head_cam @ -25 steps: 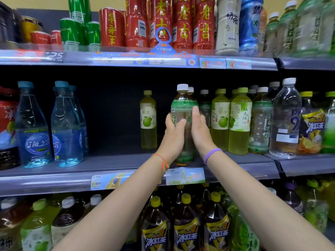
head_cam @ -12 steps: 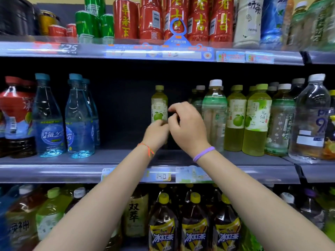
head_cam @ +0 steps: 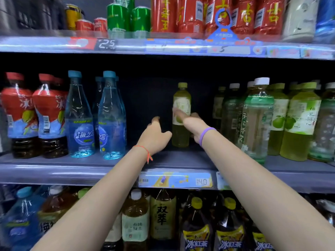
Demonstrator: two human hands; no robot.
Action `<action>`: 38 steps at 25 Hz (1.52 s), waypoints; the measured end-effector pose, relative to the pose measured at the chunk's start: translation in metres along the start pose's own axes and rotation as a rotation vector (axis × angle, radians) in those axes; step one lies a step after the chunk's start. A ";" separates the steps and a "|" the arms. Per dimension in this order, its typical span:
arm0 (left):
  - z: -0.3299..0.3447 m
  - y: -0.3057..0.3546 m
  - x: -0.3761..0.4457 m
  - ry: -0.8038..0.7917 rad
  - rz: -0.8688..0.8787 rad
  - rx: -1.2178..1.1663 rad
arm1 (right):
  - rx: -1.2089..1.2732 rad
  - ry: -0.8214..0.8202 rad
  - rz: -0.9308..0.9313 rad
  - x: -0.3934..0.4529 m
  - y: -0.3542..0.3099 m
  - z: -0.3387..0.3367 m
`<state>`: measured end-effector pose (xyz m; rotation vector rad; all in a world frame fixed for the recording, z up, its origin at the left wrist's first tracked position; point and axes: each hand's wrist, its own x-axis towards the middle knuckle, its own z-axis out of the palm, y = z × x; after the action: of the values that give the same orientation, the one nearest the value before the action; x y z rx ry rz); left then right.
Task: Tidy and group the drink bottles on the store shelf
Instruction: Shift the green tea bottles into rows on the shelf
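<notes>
Both hands reach for the lone bottle (head_cam: 181, 115), which stands upright and set back in the gap of the middle shelf (head_cam: 54, 171), apart from the blue bottles (head_cam: 112, 122) to its left and the green group (head_cam: 301, 124) to its right. Right hand (head_cam: 190, 122): blurred fingers lie across the bottle's label; whether they grasp it or only touch cannot be told. Left hand (head_cam: 154, 136): fingers released and spread, just beside the bottle's lower body, holding nothing. Judged step: taking hold of the stray to join it to its like on the right. Grip the waist rather than the cap, steady the base with the free hand, and slide it upright; the tall clear bottle (head_cam: 257, 124) at the front edge could be knocked
</notes>
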<state>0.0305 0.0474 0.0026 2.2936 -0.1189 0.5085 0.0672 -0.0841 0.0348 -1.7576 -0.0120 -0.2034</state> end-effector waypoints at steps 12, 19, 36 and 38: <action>0.013 0.014 -0.029 0.565 0.643 0.219 | -0.436 0.609 -0.857 -0.072 0.005 -0.007; 0.075 0.079 -0.039 0.179 0.569 0.050 | -0.343 0.933 -0.726 -0.083 0.023 -0.125; 0.137 0.136 -0.061 0.347 0.100 -0.071 | 0.073 0.033 -0.144 -0.048 0.057 -0.171; 0.134 0.128 -0.056 0.373 0.050 -0.021 | 0.048 -0.104 -0.086 -0.050 0.057 -0.168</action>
<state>-0.0082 -0.1415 -0.0167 2.1392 0.0017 0.9447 0.0028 -0.2540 0.0031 -1.7200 -0.1663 -0.1730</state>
